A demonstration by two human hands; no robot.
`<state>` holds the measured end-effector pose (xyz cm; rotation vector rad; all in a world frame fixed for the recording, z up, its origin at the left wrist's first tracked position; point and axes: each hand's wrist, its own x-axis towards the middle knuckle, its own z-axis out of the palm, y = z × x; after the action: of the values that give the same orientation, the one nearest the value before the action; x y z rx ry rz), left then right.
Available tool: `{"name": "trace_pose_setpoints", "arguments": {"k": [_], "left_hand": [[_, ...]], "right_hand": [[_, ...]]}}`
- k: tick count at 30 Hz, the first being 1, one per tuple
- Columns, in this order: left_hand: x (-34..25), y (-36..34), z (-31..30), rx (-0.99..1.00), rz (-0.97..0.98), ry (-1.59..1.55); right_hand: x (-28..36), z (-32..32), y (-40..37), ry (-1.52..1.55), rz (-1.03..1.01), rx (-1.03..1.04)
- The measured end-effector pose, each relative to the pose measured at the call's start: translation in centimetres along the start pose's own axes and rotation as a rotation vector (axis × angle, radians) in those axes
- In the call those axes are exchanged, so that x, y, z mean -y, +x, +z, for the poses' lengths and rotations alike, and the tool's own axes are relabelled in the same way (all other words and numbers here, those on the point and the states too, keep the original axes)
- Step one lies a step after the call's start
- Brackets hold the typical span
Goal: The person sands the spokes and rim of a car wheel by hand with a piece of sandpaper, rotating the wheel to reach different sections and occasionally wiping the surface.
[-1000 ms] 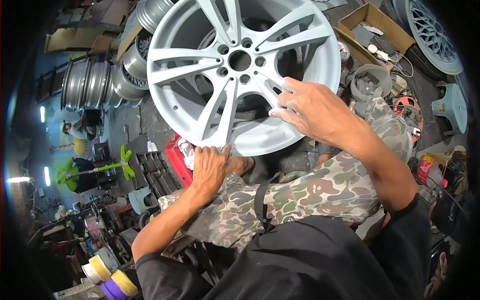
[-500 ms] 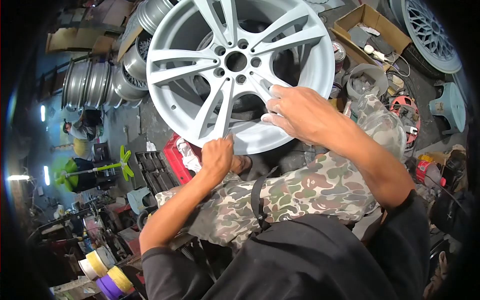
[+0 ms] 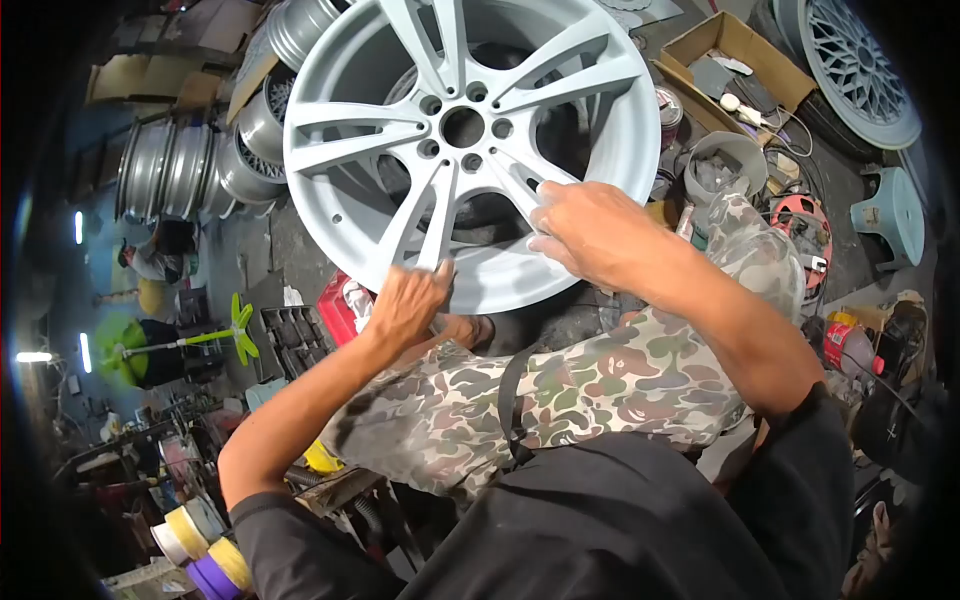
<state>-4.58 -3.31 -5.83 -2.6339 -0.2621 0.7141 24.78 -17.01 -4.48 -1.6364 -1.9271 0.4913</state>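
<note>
The pale grey wheel rim (image 3: 622, 140) stands face-up in front of the person, just beyond the camouflage cloth (image 3: 600, 375) over the lap; what bears it is mostly hidden. It has 5 pairs of spokes and 5 bolt holes around 1 centre hole. The right hand (image 3: 600, 232) has its fingers bent and gathered, their tips on the rim's near-right spoke; whether they pinch anything, I cannot tell. The left hand (image 3: 405, 303) is at the rim's near edge, fingers curled, beside the foot of the near-left spoke pair; whether it grips the edge or something small, I cannot tell. Just outside the rim's near-left edge is a red case (image 3: 338, 308). Right of the rim are a can (image 3: 667, 112), a grey bucket (image 3: 690, 172) and an open cardboard box (image 3: 685, 52); farther right of it are a mesh-spoked wheel (image 3: 865, 70) and a light-blue stool (image 3: 893, 215). Left of the rim are silver rims (image 3: 165, 170) side by side, and well apart from it, a green fan (image 3: 243, 330).
</note>
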Motion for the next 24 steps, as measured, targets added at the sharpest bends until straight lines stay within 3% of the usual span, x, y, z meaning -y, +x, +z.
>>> {"name": "trace_pose_setpoints", "arguments": {"k": [1,3,5,7,8,9,11,12,15,16,17,19,20,22,24], "left_hand": [[0.5,1.0,-0.2,-0.002,-0.005,0.000],[1.1,2.6,-0.8,-0.250,-0.031,0.272],[0.0,1.2,-2.1,-0.149,-0.017,0.230],[-0.5,-0.8,-4.4,0.336,0.144,0.156],[-0.2,-0.6,-5.5,0.486,0.121,0.150],[0.5,-0.4,-4.8,0.488,0.123,0.147],[2.6,0.6,-2.6,-0.124,0.065,0.144],[3.4,2.1,-2.5,-0.176,0.036,0.192],[3.2,3.0,-1.7,-0.079,0.019,0.105],[3.0,1.7,-1.8,-0.058,0.103,0.018],[2.4,0.3,-1.8,0.143,0.151,0.006],[0.6,-3.3,-1.7,-0.047,0.062,-0.088],[0.2,-4.3,-2.2,-0.041,0.059,-0.083],[-0.2,-5.2,-3.7,0.161,0.003,-0.185],[-0.5,-4.7,-1.8,0.087,-0.072,-0.283]], "right_hand": [[0.2,0.1,0.2,0.006,-0.007,0.013],[0.1,0.3,0.1,0.008,-0.005,0.021],[-0.1,0.5,-0.2,0.005,-0.046,-0.029],[0.0,0.1,-0.3,0.003,-0.010,-0.018],[0.1,0.1,-0.4,-0.003,0.023,0.002],[0.2,0.2,-0.4,-0.001,0.024,0.004],[0.2,0.4,0.0,-0.004,-0.018,-0.006],[0.3,0.7,0.2,-0.011,-0.027,-0.004],[0.1,0.8,0.2,0.011,-0.020,-0.012],[0.2,0.4,-0.1,-0.008,0.000,0.024],[0.3,0.3,-0.2,-0.021,0.013,0.059],[-0.1,-0.1,-0.7,-0.010,0.028,0.050],[-0.3,-0.2,-1.1,-0.010,0.051,0.052],[-0.2,-0.4,-1.3,-0.013,0.066,0.062],[-0.2,-0.4,-1.2,-0.025,0.068,0.076]]}}
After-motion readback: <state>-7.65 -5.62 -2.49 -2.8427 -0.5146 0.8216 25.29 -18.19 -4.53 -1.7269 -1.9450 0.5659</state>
